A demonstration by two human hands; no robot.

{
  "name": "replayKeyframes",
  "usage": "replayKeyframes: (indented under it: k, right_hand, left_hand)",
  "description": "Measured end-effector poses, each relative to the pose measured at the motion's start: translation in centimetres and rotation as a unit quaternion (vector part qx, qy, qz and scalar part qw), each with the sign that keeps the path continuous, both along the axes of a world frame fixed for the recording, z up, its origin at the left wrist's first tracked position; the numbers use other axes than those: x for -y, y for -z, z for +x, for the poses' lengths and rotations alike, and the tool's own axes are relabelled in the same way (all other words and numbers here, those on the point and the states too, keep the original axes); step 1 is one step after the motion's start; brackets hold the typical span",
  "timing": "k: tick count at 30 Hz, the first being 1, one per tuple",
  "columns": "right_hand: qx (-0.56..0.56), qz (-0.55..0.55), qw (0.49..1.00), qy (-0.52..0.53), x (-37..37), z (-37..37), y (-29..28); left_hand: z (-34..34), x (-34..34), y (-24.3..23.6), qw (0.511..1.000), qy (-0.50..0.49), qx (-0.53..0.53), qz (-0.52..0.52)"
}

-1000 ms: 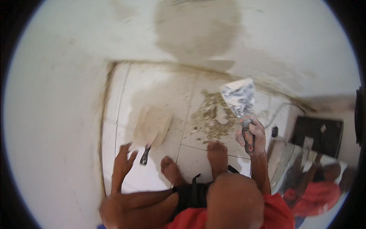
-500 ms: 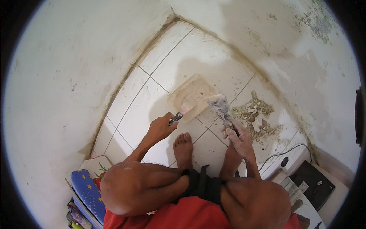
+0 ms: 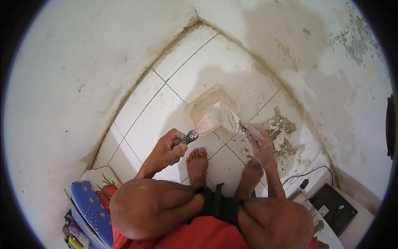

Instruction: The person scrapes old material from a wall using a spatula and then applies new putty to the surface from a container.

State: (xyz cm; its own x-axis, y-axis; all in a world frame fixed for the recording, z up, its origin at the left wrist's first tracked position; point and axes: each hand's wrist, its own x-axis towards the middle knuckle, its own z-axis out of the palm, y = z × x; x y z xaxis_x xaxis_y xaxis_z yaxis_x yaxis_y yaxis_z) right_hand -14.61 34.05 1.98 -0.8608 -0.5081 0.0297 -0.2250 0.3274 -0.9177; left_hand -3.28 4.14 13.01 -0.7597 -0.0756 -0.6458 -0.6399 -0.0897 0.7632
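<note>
My left hand (image 3: 166, 148) is closed round the dark handle of a putty knife (image 3: 208, 121), whose wide blade is smeared pale and pinkish. In my right hand (image 3: 261, 142) is a second scraper (image 3: 230, 119), its blade coated with whitish paste. The two blades meet or overlap over the near edge of a shallow plastic tub (image 3: 198, 105); whether they press together I cannot tell. Pale residue coats the inside of the tub, which sits on the tiled floor in front of my feet.
A heap of plaster rubble (image 3: 281, 129) lies beside my right hand, near the stained right wall (image 3: 315, 79). At lower right are a cable (image 3: 309, 169) and a flat black device (image 3: 333, 208). A blue star-patterned cushion (image 3: 89, 203) is at lower left.
Both hands have drawn the blades together above the tub. The right scraper has swung leftward and the left putty knife has risen out of the tub.
</note>
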Motion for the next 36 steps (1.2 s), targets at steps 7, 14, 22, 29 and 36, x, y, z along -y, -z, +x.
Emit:
replayKeyframes:
  k: [7,14,22,29,36]
  right_hand:
    - [-0.161,0.094,0.982,0.042,-0.7,-1.4,0.6]
    - [0.217,0.006,0.973,0.072,-3.7,-0.9,-3.6]
    - [0.490,-0.127,0.863,-0.002,-3.3,0.8,-4.8]
    - [0.425,-0.248,0.869,0.052,-7.0,0.2,-4.9]
    - [-0.023,0.037,0.993,0.113,-9.0,-4.9,-15.6]
  left_hand:
    - [1.4,0.3,0.1,0.998,0.004,-0.052,0.023]
    - [1.6,0.2,0.6,0.985,0.010,-0.109,-0.133]
    - [0.3,0.1,2.2,0.743,0.263,-0.321,-0.525]
    - [-0.4,2.5,3.6,0.652,0.330,-0.376,-0.570]
    - [2.2,2.3,8.0,0.876,0.090,-0.251,-0.402]
